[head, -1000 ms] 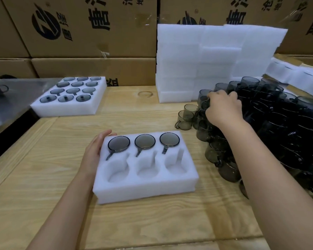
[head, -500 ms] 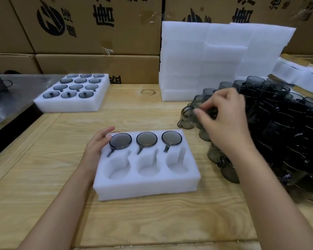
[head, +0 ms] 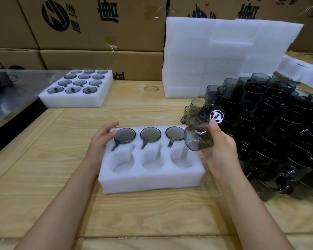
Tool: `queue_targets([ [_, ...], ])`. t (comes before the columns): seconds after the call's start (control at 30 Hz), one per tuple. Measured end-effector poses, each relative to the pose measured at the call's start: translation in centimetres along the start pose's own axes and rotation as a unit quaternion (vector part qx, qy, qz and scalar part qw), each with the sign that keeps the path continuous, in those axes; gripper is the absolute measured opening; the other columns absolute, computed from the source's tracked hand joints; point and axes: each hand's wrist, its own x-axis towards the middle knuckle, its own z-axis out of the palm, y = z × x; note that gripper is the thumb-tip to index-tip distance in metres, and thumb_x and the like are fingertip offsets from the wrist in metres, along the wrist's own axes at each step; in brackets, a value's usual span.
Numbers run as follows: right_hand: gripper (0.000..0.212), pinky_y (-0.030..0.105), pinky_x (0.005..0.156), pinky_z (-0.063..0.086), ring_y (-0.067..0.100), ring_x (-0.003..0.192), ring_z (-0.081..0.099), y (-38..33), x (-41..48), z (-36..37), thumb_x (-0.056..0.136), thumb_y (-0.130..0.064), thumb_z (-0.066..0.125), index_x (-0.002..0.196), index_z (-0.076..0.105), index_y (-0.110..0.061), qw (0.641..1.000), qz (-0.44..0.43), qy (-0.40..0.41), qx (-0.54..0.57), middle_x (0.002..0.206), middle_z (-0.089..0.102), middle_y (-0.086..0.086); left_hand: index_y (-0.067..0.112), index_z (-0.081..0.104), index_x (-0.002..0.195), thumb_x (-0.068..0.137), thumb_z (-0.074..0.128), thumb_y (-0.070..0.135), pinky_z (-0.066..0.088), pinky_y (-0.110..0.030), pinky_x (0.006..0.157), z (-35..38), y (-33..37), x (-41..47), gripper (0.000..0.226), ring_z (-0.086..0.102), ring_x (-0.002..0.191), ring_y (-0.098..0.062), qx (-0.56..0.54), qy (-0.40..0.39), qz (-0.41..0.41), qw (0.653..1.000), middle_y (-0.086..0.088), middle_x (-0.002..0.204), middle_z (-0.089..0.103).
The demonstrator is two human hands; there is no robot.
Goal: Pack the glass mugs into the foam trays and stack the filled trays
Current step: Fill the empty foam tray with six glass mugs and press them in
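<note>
- Right hand (head: 219, 152) curls round a mug (head: 197, 141), tipped sideways, mouth facing left (centre-right of frame).
- Empty pocket (head: 181, 160) waits just lower-left; left hand (head: 101, 139) rests flat against the tray (head: 152, 183).

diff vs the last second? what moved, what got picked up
The right hand left the mug pile and came back toward the near foam tray, now holding a glass mug tilted at its right end. Unchanged: left hand on the tray's left edge, three mugs in its back row, front pockets empty, far filled tray.
</note>
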Motion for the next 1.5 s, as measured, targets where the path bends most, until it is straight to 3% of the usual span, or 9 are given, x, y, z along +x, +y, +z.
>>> queue_targets([
  [0.3, 0.037, 0.032, 0.082, 0.054, 0.026, 0.088, 0.066, -0.1, -0.8, -1.1, 0.074, -0.018, 0.068, 0.106, 0.065, 0.001, 0.988, 0.003, -0.148, -0.032, 0.098, 0.070, 0.017, 0.016, 0.060, 0.113, 0.094, 0.048, 0.005, 0.056, -0.025, 0.065, 0.1, 0.0, -0.2, 0.025, 0.069, 0.079, -0.015, -0.014, -0.003, -0.001, 1.000, -0.002, 0.099, 0.070],
  [0.43, 0.038, 0.022, 0.076, 0.051, 0.009, 0.084, 0.062, -0.1, -1.2, -1.2, 0.065, -0.025, 0.078, 0.100, 0.065, -0.019, 0.975, -0.068, -0.078, -0.199, 0.097, 0.069, 0.003, 0.015, 0.060, 0.112, 0.093, 0.048, 0.005, 0.056, -0.026, 0.066, 0.1, 0.2, -0.3, 0.025, 0.069, 0.079, -0.017, -0.020, -0.007, -0.001, 1.000, -0.004, 0.099, 0.069],
  [0.57, 0.050, 0.020, 0.077, 0.050, 0.004, 0.088, 0.059, -0.4, -1.1, -1.8, 0.069, -0.015, 0.079, 0.112, 0.055, -0.029, 0.964, -0.070, -0.117, -0.230, 0.097, 0.063, -0.009, 0.017, 0.062, 0.110, 0.092, 0.050, 0.007, 0.056, -0.028, 0.068, 0.2, 0.2, -0.3, 0.024, 0.068, 0.081, -0.019, -0.024, -0.005, -0.005, 1.000, -0.006, 0.101, 0.068],
  [0.67, 0.050, 0.021, 0.083, 0.045, 0.007, 0.092, 0.056, -0.4, -1.2, -2.0, 0.068, -0.028, 0.081, 0.114, 0.061, -0.031, 0.919, -0.075, -0.152, -0.357, 0.098, 0.060, -0.012, 0.017, 0.063, 0.109, 0.090, 0.052, 0.007, 0.056, -0.025, 0.064, 0.2, 0.3, -0.4, 0.024, 0.069, 0.078, -0.017, -0.029, -0.004, -0.004, 1.000, -0.005, 0.098, 0.069],
  [0.87, 0.045, 0.013, 0.078, 0.036, 0.002, 0.091, 0.049, -0.5, -1.5, -1.7, 0.059, -0.046, 0.074, 0.101, 0.060, -0.041, 0.877, -0.129, -0.130, -0.445, 0.092, 0.049, -0.018, 0.018, 0.062, 0.108, 0.091, 0.050, 0.004, 0.056, -0.024, 0.063, 0.4, 0.3, -0.5, 0.025, 0.069, 0.076, -0.015, -0.020, -0.001, -0.006, 1.000, -0.004, 0.097, 0.069],
  [1.03, 0.050, 0.002, 0.089, 0.028, -0.003, 0.109, 0.041, -0.1, -1.6, -1.2, 0.058, -0.046, 0.076, 0.102, 0.061, -0.027, 0.843, -0.167, -0.139, -0.492, 0.113, 0.046, -0.018, 0.014, 0.060, 0.112, 0.092, 0.048, -0.001, 0.055, -0.022, 0.061, 0.4, 0.5, -0.5, 0.028, 0.069, 0.073, -0.013, -0.013, -0.002, -0.004, 1.000, -0.005, 0.097, 0.067],
  [1.27, 0.056, -0.006, 0.081, 0.023, -0.009, 0.095, 0.042, 0.0, -1.7, -1.0, 0.062, -0.048, 0.073, 0.110, 0.061, -0.020, 0.806, -0.175, -0.174, -0.538, 0.105, 0.057, -0.016, 0.010, 0.056, 0.119, 0.091, 0.047, -0.003, 0.055, -0.021, 0.059, 0.6, 0.6, -0.7, 0.032, 0.069, 0.071, -0.011, -0.002, 0.002, -0.004, 1.000, -0.006, 0.099, 0.066],
  [1.4, 0.083, -0.005, 0.089, 0.019, -0.006, 0.116, 0.041, -1.2, -1.2, -0.3, 0.061, -0.080, 0.045, 0.118, 0.061, -0.022, 0.843, -0.162, -0.143, -0.492, 0.129, 0.052, -0.015, 0.010, 0.057, 0.119, 0.091, 0.048, -0.003, 0.054, -0.020, 0.058, 0.7, 0.7, -0.7, 0.032, 0.069, 0.070, -0.010, 0.008, 0.005, -0.003, 1.000, -0.005, 0.098, 0.065],
  [1.5, 0.092, 0.018, 0.111, 0.005, 0.001, 0.142, 0.007, -1.8, 0.2, 1.5, 0.075, -0.081, 0.016, 0.144, 0.034, -0.023, 0.804, -0.181, -0.170, -0.541, 0.154, 0.024, -0.010, 0.010, 0.057, 0.119, 0.091, 0.047, -0.003, 0.054, -0.019, 0.058, 0.7, 0.7, -0.7, 0.032, 0.069, 0.070, -0.010, 0.014, 0.006, -0.003, 1.000, -0.005, 0.097, 0.065],
])
